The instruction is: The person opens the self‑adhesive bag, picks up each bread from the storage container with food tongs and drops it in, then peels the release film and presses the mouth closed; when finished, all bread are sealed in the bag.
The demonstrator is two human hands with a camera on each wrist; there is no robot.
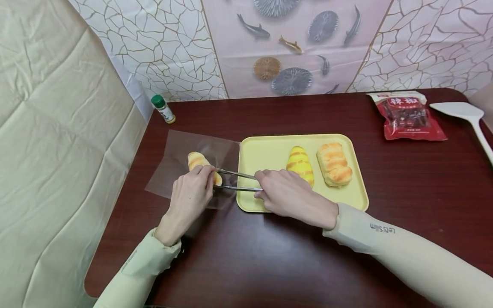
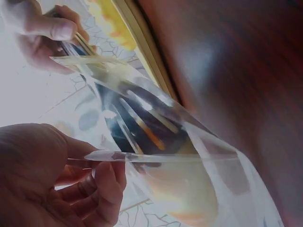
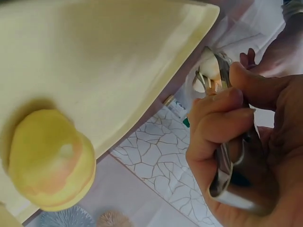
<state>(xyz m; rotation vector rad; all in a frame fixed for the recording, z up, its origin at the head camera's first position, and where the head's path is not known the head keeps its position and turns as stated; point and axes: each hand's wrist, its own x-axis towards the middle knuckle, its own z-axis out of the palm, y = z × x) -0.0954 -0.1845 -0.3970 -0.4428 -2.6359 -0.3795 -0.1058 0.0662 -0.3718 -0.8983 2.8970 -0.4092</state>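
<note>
At the mouth of a clear bag (image 1: 165, 171), the left hand (image 1: 192, 184) pinches the film between its thumb and curled fingers (image 2: 108, 189). Across from it, the right hand (image 1: 285, 192) has its fingers (image 3: 225, 126) wrapped round a pair of metal tongs (image 1: 239, 188), whose two arms stand somewhat apart. Their tips reach inside the bag towards a roll (image 1: 196, 159), which lies within the film by the left hand; whether they touch it, I cannot tell. Just right of the bag, partly beneath the right hand, a pale yellow tray (image 1: 265, 149) bears a yellow bun (image 1: 299, 162) and a golden loaf (image 1: 334, 164), side by side. Farther out on the dark tabletop (image 1: 250, 256), a green-capped bottle (image 1: 165, 112) sits at the back left, while a red packet (image 1: 411, 117) and a white spatula (image 1: 460, 109) lie near each other at the right. Behind everything rises a patterned backdrop (image 1: 235, 38).
</note>
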